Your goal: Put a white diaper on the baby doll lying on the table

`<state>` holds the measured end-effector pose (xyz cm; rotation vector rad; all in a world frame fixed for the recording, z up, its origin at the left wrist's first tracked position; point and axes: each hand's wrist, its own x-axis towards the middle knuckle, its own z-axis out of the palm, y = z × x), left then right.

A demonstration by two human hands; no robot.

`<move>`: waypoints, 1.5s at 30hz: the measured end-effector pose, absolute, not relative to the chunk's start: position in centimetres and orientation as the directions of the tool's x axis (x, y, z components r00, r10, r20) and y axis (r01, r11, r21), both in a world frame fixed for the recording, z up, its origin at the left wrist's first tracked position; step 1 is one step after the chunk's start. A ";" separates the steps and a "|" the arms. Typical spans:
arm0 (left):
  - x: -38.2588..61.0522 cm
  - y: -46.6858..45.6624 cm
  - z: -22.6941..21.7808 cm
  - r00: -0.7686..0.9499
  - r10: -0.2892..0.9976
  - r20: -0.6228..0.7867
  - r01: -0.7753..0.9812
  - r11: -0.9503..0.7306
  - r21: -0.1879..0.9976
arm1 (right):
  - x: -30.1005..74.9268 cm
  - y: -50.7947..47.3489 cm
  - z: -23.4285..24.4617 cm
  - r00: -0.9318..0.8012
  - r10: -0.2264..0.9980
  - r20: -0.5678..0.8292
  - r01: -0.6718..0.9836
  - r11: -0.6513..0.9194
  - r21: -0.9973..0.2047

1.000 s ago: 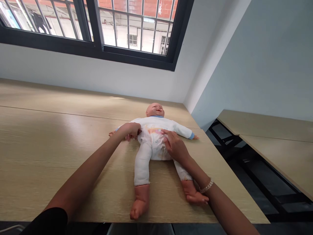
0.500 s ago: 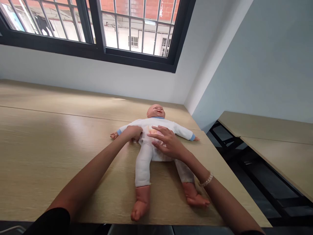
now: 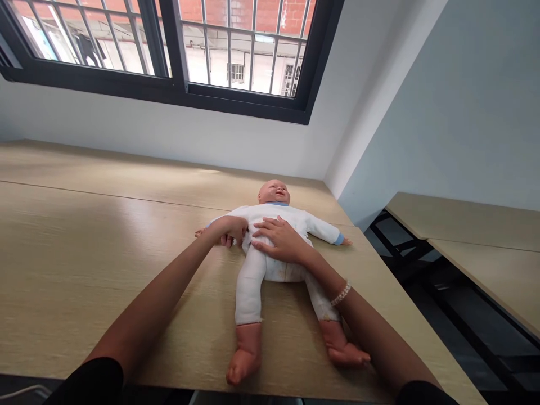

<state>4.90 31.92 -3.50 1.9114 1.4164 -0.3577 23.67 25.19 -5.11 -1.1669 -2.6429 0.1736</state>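
Note:
A baby doll [image 3: 248, 292] in white clothes with blue cuffs and collar lies on its back on the wooden table, its head away from me and its bare feet toward me. At the doll's waist, on the left side of the view, my left hand [image 3: 234, 229] is closed, its curled fingers gripping the edge of the white top [image 3: 253, 214]. My right hand [image 3: 282, 241] lies flat across the doll's belly with its fingers stretched out, covering the front of the top. A beaded bracelet [image 3: 341, 293] circles my right wrist.
The pale wooden table [image 3: 105, 247] runs up to the wall below a barred window [image 3: 240, 50]. Another table [image 3: 481, 247] with a dark metal frame stands to the right, across a gap. A pale cable [image 3: 29, 389] shows at the bottom left.
My right hand has come down from just over the belly to rest on it and shifted slightly left. My left hand stays at the doll's side. The view has shifted a little.

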 end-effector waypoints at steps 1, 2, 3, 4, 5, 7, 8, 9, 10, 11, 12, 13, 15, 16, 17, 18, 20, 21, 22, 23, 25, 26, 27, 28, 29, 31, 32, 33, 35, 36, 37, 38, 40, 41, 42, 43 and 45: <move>4.6 32.1 -3.5 0.375 0.711 -0.595 0.899 -0.122 0.420 | 23.6 25.1 -5.1 -0.644 0.744 0.177 0.714 0.668 -0.209; 4.3 32.2 -3.4 0.393 0.709 -0.585 0.881 -0.108 0.461 | 23.6 25.1 -5.1 -0.641 0.748 0.174 0.718 0.664 -0.209; 4.0 32.4 -3.2 0.412 0.709 -0.573 0.861 -0.097 0.500 | 23.6 25.1 -5.0 -0.639 0.750 0.170 0.720 0.661 -0.209; 3.6 32.5 -3.0 0.431 0.708 -0.559 0.840 -0.088 0.535 | 23.6 25.1 -5.0 -0.639 0.751 0.165 0.722 0.660 -0.207; 3.2 32.6 -2.8 0.446 0.708 -0.547 0.822 -0.083 0.564 | 23.6 25.1 -5.0 -0.641 0.751 0.159 0.723 0.660 -0.204; 2.3 32.7 -2.2 0.479 0.700 -0.529 0.787 -0.076 0.612 | 23.4 24.9 -4.8 -0.646 0.750 0.143 0.726 0.661 -0.190; 1.7 32.8 -1.9 0.499 0.693 -0.520 0.769 -0.077 0.634 | 23.3 24.8 -4.7 -0.647 0.751 0.132 0.730 0.660 -0.177; 1.0 32.8 -1.5 0.521 0.684 -0.510 0.749 -0.080 0.658 | 23.1 24.7 -4.6 -0.646 0.754 0.119 0.737 0.657 -0.159; 0.4 32.9 -1.2 0.544 0.677 -0.496 0.726 -0.084 0.682 | 22.9 24.6 -4.5 -0.642 0.759 0.105 0.747 0.651 -0.136; -0.3 33.0 -0.9 0.568 0.670 -0.478 0.702 -0.091 0.706 | 22.7 24.4 -4.4 -0.635 0.767 0.093 0.758 0.642 -0.111; -0.9 33.0 -0.6 0.591 0.663 -0.459 0.678 -0.100 0.728 | 22.4 24.3 -4.3 -0.628 0.774 0.083 0.769 0.634 -0.088; -1.4 33.1 -0.3 0.613 0.654 -0.443 0.655 -0.108 0.748 | 22.2 24.2 -4.3 -0.621 0.780 0.077 0.777 0.626 -0.068; -1.8 33.0 0.1 0.665 0.624 -0.410 0.598 -0.117 0.793 | 21.8 23.9 -4.2 -0.609 0.790 0.076 0.789 0.613 -0.044; -1.8 32.9 0.3 0.695 0.607 -0.386 0.561 -0.122 0.819 | 21.7 23.8 -4.3 -0.602 0.794 0.079 0.794 0.606 -0.039; -1.5 32.8 0.4 0.725 0.590 -0.354 0.516 -0.127 0.847 | 21.6 23.7 -4.5 -0.593 0.801 0.083 0.801 0.598 -0.039; -1.0 32.6 0.4 0.753 0.578 -0.315 0.467 -0.131 0.875 | 21.6 23.7 -4.6 -0.582 0.809 0.087 0.809 0.586 -0.043; 0.2 32.2 0.3 0.792 0.562 -0.236 0.366 -0.129 0.922 | 21.5 23.8 -5.1 -0.555 0.826 0.097 0.825 0.562 -0.066; 1.0 32.0 0.1 0.803 0.559 -0.206 0.322 -0.117 0.939 | 21.5 23.9 -5.3 -0.542 0.834 0.105 0.831 0.550 -0.083; 1.7 31.8 -0.2 0.810 0.558 -0.182 0.283 -0.098 0.954 | 21.5 24.1 -5.5 -0.526 0.842 0.116 0.837 0.537 -0.104; 2.5 31.5 -0.6 0.814 0.558 -0.162 0.244 -0.074 0.967 | 21.5 24.3 -5.7 -0.508 0.852 0.129 0.843 0.523 -0.130; 4.0 31.0 -1.3 0.813 0.568 -0.125 0.163 -0.016 0.987 | 21.5 24.9 -5.9 -0.462 0.875 0.145 0.853 0.483 -0.199; 4.7 30.8 -1.7 0.803 0.585 -0.110 0.125 0.015 0.992 | 21.6 25.2 -5.9 -0.439 0.886 0.147 0.853 0.463 -0.243; 5.3 30.5 -2.0 0.786 0.609 -0.101 0.094 0.044 0.995 | 21.7 25.5 -5.8 -0.420 0.896 0.146 0.846 0.445 -0.295; 5.9 30.3 -2.2 0.764 0.637 -0.098 0.068 0.071 0.995 | 21.8 25.7 -5.7 -0.409 0.901 0.146 0.827 0.434 -0.357; 6.3 30.1 -2.4 0.744 0.661 -0.098 0.048 0.093 0.995 | 22.0 25.9 -5.6 -0.412 0.900 0.143 0.792 0.431 -0.432; 6.9 29.9 -2.7 0.715 0.692 -0.098 0.019 0.120 0.993 | 22.7 26.1 -5.2 -0.453 0.882 0.130 0.656 0.429 -0.622; 7.0 29.9 -2.8 0.714 0.694 -0.094 0.006 0.128 0.992 | 23.0 26.1 -5.0 -0.485 0.866 0.121 0.551 0.410 -0.727; 7.2 29.9 -2.9 0.719 0.689 -0.090 -0.002 0.132 0.991 | 23.4 26.1 -4.9 -0.516 0.850 0.108 0.432 0.367 -0.824; 7.4 30.0 -3.2 0.736 0.671 -0.095 0.009 0.131 0.991 | 24.2 26.1 -4.5 -0.533 0.842 0.081 0.206 0.222 -0.953; 7.5 30.0 -3.4 0.743 0.661 -0.102 0.023 0.128 0.992 | 24.6 26.1 -4.4 -0.513 0.856 0.057 0.125 0.141 -0.982; 7.6 29.9 -3.5 0.748 0.655 -0.110 0.040 0.122 0.992 | 24.9 26.2 -4.3 -0.481 0.876 0.026 0.072 0.069 -0.995; 7.8 29.8 -3.6 0.745 0.657 -0.117 0.057 0.113 0.992 | 25.1 26.2 -4.1 -0.447 0.895 -0.007 0.039 0.012 -0.999; 8.0 29.4 -3.5 0.725 0.678 -0.123 0.086 0.088 0.992 | 25.5 26.3 -3.9 -0.400 0.915 -0.053 -0.015 -0.064 -0.998; 8.1 29.1 -3.4 0.714 0.690 -0.122 0.099 0.073 0.992 | 25.5 26.3 -3.9 -0.394 0.917 -0.064 -0.053 -0.093 -0.994; 8.2 28.8 -3.3 0.704 0.700 -0.123 0.114 0.060 0.992 | 25.5 26.4 -3.8 -0.394 0.916 -0.070 -0.101 -0.119 -0.988; 8.3 28.5 -3.2 0.695 0.707 -0.128 0.128 0.054 0.990 | 25.5 26.4 -3.7 -0.397 0.915 -0.073 -0.153 -0.144 -0.978; 8.3 28.1 -2.9 0.682 0.715 -0.153 0.158 0.059 0.986 | 25.4 26.5 -3.7 -0.403 0.911 -0.083 -0.232 -0.189 -0.954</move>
